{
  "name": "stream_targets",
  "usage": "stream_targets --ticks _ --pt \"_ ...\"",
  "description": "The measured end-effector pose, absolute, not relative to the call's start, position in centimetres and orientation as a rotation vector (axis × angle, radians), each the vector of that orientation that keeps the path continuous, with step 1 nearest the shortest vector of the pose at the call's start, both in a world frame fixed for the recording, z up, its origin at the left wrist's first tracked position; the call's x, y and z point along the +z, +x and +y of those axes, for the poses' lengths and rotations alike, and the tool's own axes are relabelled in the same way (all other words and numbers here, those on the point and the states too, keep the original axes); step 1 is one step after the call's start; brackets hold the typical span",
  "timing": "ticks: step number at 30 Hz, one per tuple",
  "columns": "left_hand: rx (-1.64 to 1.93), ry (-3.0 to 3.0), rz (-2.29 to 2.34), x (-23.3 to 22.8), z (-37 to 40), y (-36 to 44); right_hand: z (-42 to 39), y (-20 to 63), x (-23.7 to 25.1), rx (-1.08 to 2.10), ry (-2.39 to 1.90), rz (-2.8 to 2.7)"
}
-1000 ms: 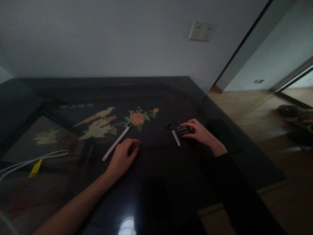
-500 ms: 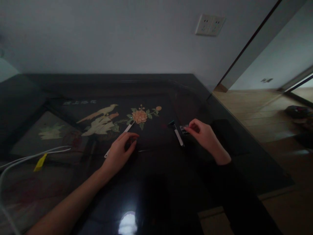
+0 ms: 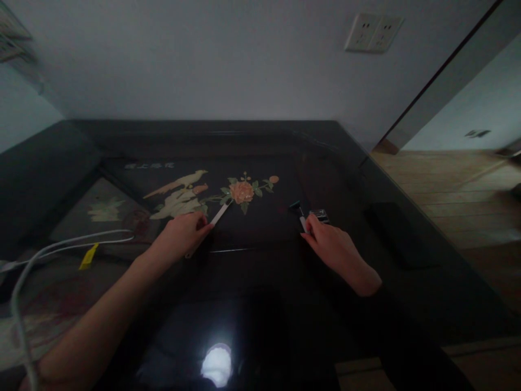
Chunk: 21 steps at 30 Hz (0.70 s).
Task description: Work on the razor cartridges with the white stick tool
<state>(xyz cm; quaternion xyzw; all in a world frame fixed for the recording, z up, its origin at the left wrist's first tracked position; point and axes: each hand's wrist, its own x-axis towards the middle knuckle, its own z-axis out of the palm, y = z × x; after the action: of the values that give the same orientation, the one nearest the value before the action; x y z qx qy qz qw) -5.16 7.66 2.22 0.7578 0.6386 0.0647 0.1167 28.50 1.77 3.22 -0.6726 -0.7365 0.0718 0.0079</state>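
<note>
My left hand [image 3: 182,233] is closed with its fingertips pinching a slim white stick-like tool [image 3: 222,213], whose far end is narrow and whose near end shows just below the palm. It lies slanted on the dark tabletop. My right hand [image 3: 334,244] is closed round the white handle of a razor [image 3: 302,221]. The dark razor head points away to the left; the lower handle is hidden by the fingers. Just beyond the right knuckles lies a small dark and clear pack [image 3: 319,215], which I cannot make out well.
The glossy black table [image 3: 260,282] has inlaid birds and flowers. A pale cable [image 3: 93,239] with a yellow tag [image 3: 88,257] lies at left. A flat dark object [image 3: 394,236] rests at right. The wall with a socket [image 3: 374,33] stands behind the table.
My right hand has moved from the small pack onto the razor handle and closed on it. My left hand, earlier resting over the white tool, now pinches it. The view has shifted slightly left.
</note>
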Motion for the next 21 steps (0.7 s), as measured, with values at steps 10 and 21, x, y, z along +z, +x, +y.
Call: stream_targets --ticks 10,21 --pt "0.306 1.772 1.517 3.8 7.5 2.4 2.1 28.3 3.1 0.397 -2.108 -2.176" --pt "0.482 1.84 1.28 1.5 7.7 10.6 2.0 27.8 3.1 0.409 -2.087 -2.147"
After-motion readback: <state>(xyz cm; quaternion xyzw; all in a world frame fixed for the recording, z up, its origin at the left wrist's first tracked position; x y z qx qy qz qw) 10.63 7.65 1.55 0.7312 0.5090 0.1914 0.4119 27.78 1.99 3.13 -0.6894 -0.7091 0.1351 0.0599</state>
